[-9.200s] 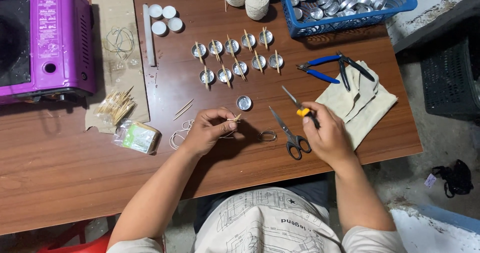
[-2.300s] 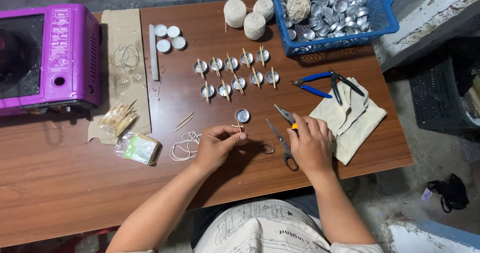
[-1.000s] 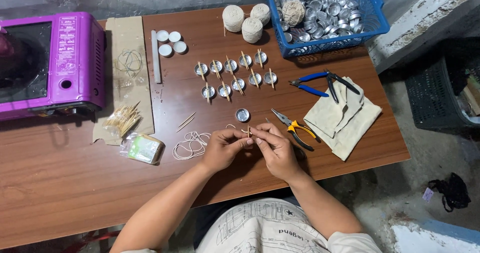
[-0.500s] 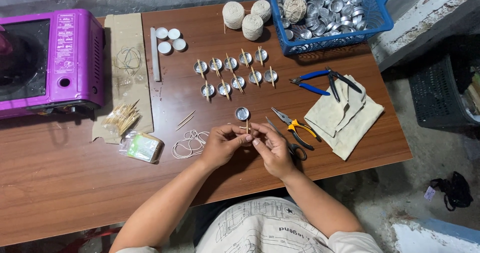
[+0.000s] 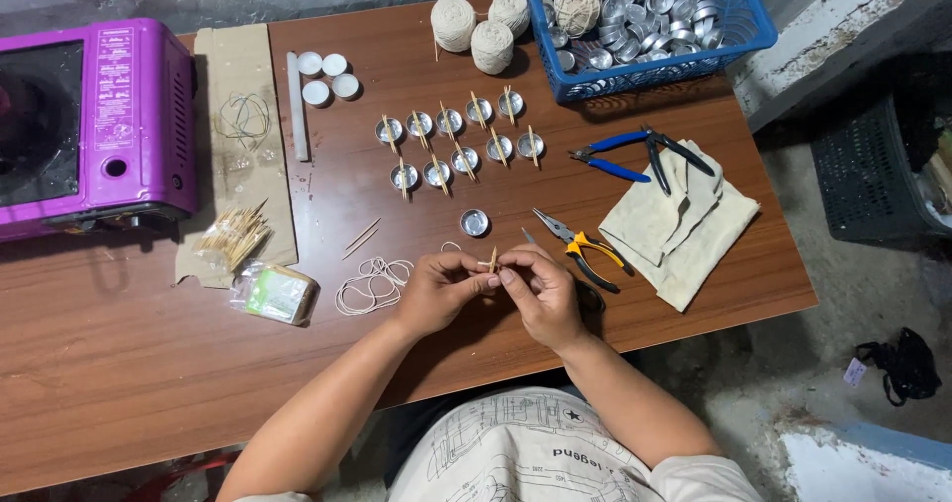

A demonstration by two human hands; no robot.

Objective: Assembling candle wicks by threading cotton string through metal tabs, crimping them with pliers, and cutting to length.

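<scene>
At frame centre, left hand (image 5: 436,294) and right hand (image 5: 540,289) together pinch a small wooden stick (image 5: 493,260) above the tabletop (image 5: 149,363); it looks liable to slip or snap.

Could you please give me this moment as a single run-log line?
left hand: pinching small wooden stick | right hand: fingertips on same stick | nearby: empty metal cup, yellow-handled pliers, string loops | surface: brown table
</scene>
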